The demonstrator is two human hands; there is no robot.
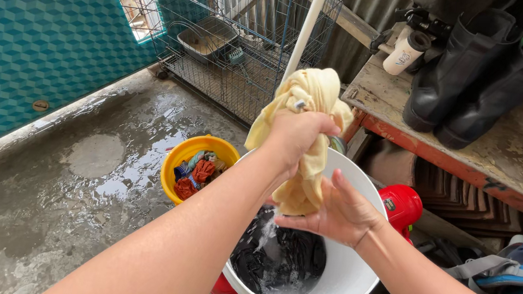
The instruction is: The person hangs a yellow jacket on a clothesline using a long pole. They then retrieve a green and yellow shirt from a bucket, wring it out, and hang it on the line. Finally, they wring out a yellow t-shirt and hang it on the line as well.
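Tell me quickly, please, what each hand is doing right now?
Left hand: closed, gripping the top of the pale yellow cloth above the white bucket.
Right hand: fingers closed around the cloth's lower end.

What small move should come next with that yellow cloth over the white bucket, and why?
Probably another squeeze downward: the left hand grips the yellow cloth up high, the right hand clasps its lower end, and water is dripping into the white bucket.
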